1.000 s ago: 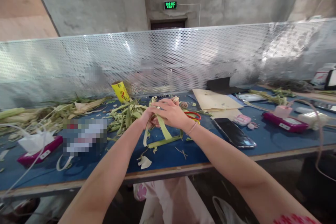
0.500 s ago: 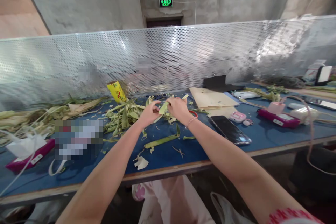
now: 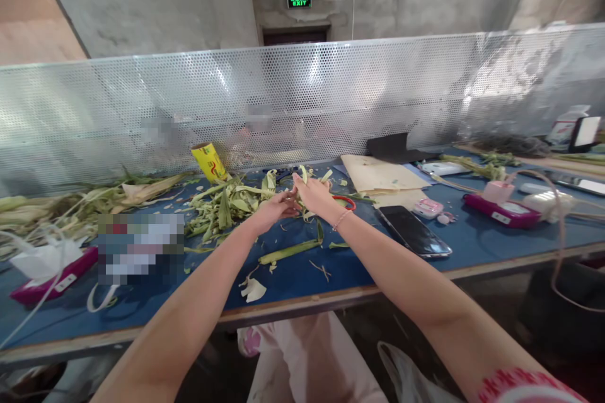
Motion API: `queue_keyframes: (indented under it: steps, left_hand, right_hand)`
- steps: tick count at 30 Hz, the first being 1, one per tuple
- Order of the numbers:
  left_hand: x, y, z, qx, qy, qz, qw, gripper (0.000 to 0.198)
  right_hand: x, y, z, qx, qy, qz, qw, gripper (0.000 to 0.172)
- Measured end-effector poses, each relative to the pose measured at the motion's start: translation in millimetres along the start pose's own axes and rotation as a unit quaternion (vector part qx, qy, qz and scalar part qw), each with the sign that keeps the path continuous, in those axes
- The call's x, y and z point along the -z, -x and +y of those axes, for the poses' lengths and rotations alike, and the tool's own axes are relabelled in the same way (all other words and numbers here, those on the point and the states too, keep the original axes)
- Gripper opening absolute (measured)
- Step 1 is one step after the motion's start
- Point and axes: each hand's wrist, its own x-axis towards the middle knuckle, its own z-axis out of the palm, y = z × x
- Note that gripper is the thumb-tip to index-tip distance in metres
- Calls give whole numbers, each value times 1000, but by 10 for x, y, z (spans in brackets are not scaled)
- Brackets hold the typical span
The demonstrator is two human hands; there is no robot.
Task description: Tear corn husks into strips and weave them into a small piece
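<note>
My left hand [image 3: 276, 211] and my right hand [image 3: 316, 196] meet over the middle of the table. Pale green leaf strip [image 3: 303, 172], like corn husk, sticks up from the closed fingers of my right hand. My left fingers are bent together against the right thumb; what they pinch is hidden. A heap of green leaf strips [image 3: 225, 206] lies just left of my hands. Nearer me, a thicker green stalk piece [image 3: 290, 252] rests on the blue table [image 3: 302, 280]. Beside my right wrist is a red ring-shaped item [image 3: 348, 203].
A black phone [image 3: 414, 232], tan paper sheets [image 3: 378, 176] and a pink case [image 3: 428, 208] lie to the right. Purple power strips [image 3: 501, 211] with cords sit at both sides. Behind stand a yellow tube [image 3: 208, 162] and a perforated metal screen [image 3: 265, 94].
The leaf strip that stretched between my hands now stands up at my right fingers. My left hand has come lower and closer to the right one, which shifted slightly left.
</note>
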Motion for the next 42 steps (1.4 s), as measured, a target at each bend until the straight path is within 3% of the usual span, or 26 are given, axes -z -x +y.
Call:
queue_keyframes:
  steps: [3,7,16,21,24,26,29,32,35,42]
  left_hand:
    - [-19,-7,-26,1,-14,-4,1000,23]
    - [3,-19,-29,-20,-68,5,997,27]
    - [92,22,76,-70,-205,-36,976,35]
    - [109,25,122,-92,-213,16,973,30]
    - [144,-13,110,-106,-204,73,970,26]
    - [174,-49,87,-111,-191,111,969,24]
    - [219,-92,52,-133,-201,150,959,22]
    - [256,-104,30,-151,-243,181,941,22]
    - [270,-86,29,-148,-305,205,918,22]
    - [220,-21,80,-181,-403,186,878,13]
  right_hand:
    - [-13,-73,36,-40,-71,7,997,47]
    - [39,-136,69,-30,-140,15,990,37]
    - [207,-134,242,-54,-262,-81,960,23]
    - [239,-103,267,-72,-390,-151,906,14]
    - [239,-98,253,-69,-423,-155,890,9]
    - [233,-96,237,-42,-408,-129,903,16]
    - [228,-88,208,27,-308,-85,947,29]
    - [227,-68,177,99,-199,-68,973,21]
    - [213,-43,153,184,-114,-43,975,7]
    - [148,-42,152,275,-44,39,960,17]
